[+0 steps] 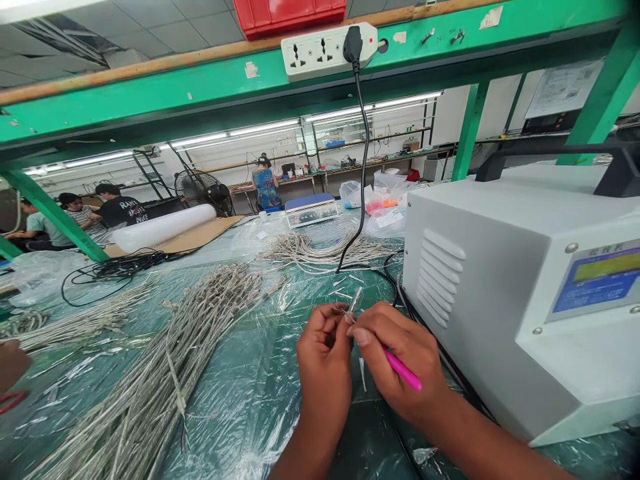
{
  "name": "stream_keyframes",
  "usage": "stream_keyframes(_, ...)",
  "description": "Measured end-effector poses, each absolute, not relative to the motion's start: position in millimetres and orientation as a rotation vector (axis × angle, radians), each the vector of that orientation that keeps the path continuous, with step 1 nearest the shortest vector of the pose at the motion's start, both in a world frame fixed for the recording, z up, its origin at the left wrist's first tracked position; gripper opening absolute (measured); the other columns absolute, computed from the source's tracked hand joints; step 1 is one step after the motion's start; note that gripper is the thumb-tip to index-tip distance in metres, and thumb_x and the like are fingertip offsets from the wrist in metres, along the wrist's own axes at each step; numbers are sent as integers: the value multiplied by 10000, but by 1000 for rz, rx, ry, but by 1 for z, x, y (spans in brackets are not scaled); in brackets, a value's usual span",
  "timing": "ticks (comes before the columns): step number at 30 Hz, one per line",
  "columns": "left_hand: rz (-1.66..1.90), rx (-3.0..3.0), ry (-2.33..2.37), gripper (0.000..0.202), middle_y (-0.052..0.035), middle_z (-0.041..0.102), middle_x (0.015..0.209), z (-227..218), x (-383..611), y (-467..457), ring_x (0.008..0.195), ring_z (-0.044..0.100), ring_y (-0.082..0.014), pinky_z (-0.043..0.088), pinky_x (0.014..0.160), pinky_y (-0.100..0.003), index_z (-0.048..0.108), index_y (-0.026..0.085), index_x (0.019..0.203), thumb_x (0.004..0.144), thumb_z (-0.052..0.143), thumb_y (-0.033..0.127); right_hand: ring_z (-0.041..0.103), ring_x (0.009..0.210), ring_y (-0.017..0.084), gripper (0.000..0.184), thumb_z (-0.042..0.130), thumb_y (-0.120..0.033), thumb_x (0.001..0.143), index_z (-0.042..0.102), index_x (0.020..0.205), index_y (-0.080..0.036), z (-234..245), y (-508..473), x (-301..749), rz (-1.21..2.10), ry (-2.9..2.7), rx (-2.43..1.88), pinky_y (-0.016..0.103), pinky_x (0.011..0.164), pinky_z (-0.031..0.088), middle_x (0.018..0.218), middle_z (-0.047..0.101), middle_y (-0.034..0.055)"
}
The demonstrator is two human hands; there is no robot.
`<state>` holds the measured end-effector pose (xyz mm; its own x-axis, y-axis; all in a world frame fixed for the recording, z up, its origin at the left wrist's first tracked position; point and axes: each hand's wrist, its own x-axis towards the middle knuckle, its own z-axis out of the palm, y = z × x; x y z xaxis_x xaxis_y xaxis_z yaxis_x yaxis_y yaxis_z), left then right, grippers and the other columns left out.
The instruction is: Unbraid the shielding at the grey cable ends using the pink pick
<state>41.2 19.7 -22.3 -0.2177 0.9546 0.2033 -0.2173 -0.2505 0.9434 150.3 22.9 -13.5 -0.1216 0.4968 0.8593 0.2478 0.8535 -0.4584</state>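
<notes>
In the head view my left hand (327, 347) is closed, its thumb and fingertips pinching a thin silvery strand (345, 311), mostly hidden by the fingers. My right hand (400, 353) grips a slim pen-like tool with a pink handle (404, 369); its tip meets the left fingertips, too small to make out. Both hands touch at the fingertips above the film-covered green table (260, 380). Left of them lies a large bundle of grey braided cables (165, 360), with some thin coloured wire ends showing. A further cable bundle (320, 249) lies behind the hands.
A grey machine with a display (480, 267) stands close on the right. A black power cord (367, 147) hangs from a power strip (330, 50) on the green frame. Farther back are a scale (311, 212) and plastic bags (385, 207). Another person's hand (13, 365) shows at left.
</notes>
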Motion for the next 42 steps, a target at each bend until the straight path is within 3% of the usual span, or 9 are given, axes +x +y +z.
stream_keyframes(6,1606,1062,1016,179,32,598,631,-23,38,24,517,404,-67,334,515,-198,648,160,807,856,683,329,559,703,131,215,474,-89,961,621,831,-176,-17,22,153,261,-1529,-585,266,642,442,749,596,17)
stream_keyframes(10,1601,1056,973,211,-20,672,679,-21,37,24,529,406,-90,335,532,-224,620,164,762,873,655,340,558,719,146,152,533,-216,976,648,877,-204,-18,26,152,402,-1287,-776,282,641,444,809,573,14)
stream_keyframes(13,1621,1043,971,207,-15,653,657,-20,37,23,550,404,-100,336,551,-228,619,167,748,872,654,329,577,773,170,137,558,-305,969,661,963,-215,-21,31,150,536,-1261,-884,290,660,460,879,582,29)
stream_keyframes(18,1640,1053,960,227,50,472,587,-23,36,23,557,356,-91,311,541,-213,621,168,699,851,682,326,585,850,178,128,618,-330,928,646,929,-205,-25,32,147,676,-1408,-840,288,741,475,919,590,28)
stream_keyframes(20,1644,1042,952,234,57,443,582,-23,36,23,555,335,-84,300,542,-209,622,164,686,852,684,316,580,826,166,109,634,-304,916,633,883,-201,-25,30,145,716,-1409,-803,278,730,476,893,576,19)
stream_keyframes(23,1612,996,900,245,31,539,603,-22,36,23,568,381,-91,328,566,-220,626,156,677,865,668,307,561,719,139,168,597,-294,938,621,810,-188,-25,29,142,848,-1356,-738,258,646,472,815,540,4)
stream_keyframes(31,1501,874,753,320,2,575,534,-18,37,24,513,439,-92,359,536,-225,578,146,602,861,663,313,515,554,107,287,623,-388,918,548,740,-175,-20,31,138,1211,-1172,-665,226,542,426,597,527,-34)
stream_keyframes(37,1530,810,645,116,-52,697,643,-16,39,21,477,419,-95,461,620,-292,557,181,905,875,607,282,502,475,97,336,677,-469,857,557,748,-175,-21,35,140,1256,-1013,-691,217,497,394,536,498,-57)
stream_keyframes(42,1521,862,510,230,-55,707,668,-15,38,15,516,436,-87,385,589,-228,464,211,951,834,662,203,457,504,111,355,699,-497,831,603,752,-165,-29,43,143,1239,-918,-739,226,490,381,530,511,-38)
